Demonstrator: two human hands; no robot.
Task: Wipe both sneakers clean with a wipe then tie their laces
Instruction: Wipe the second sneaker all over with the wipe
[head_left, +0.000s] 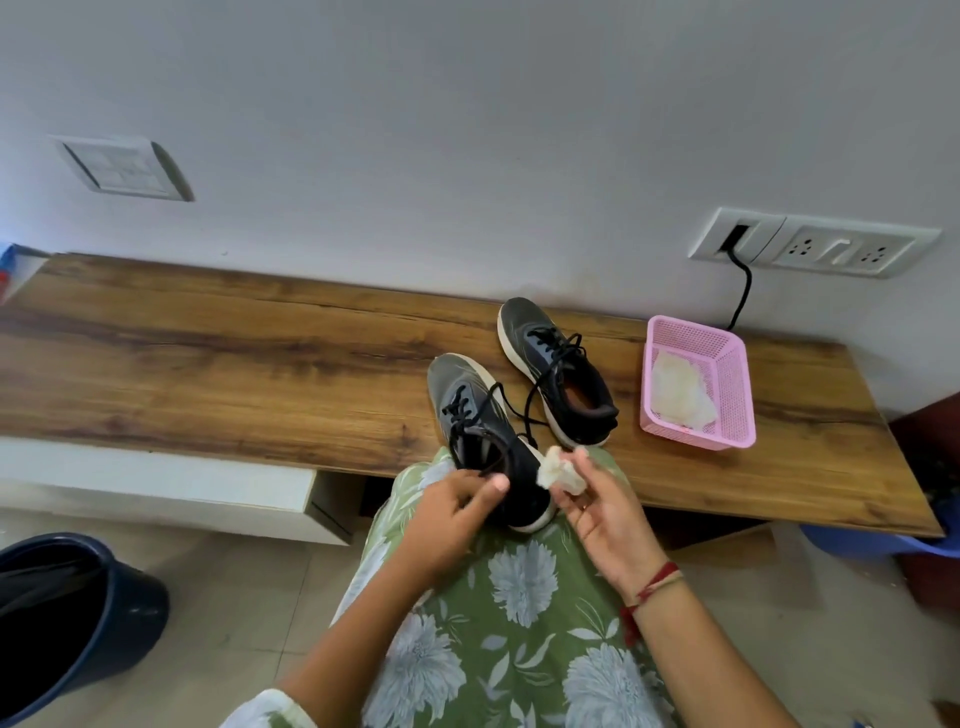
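Two dark grey sneakers with white soles and loose black laces are in view. The near sneaker (480, 431) rests half on the wooden bench edge and half on my lap, heel toward me. My left hand (452, 512) grips its heel collar, thumb on top. My right hand (597, 512) pinches a crumpled white wipe (558, 470) just right of that heel. The far sneaker (556, 369) lies on the bench behind, untied, its laces trailing toward the near one.
A pink mesh basket (727, 415) holding more white wipes stands on the wooden bench (234, 364) right of the shoes. A dark blue bin (67, 618) is on the floor at lower left. Wall sockets (815, 247) with a black cable are behind.
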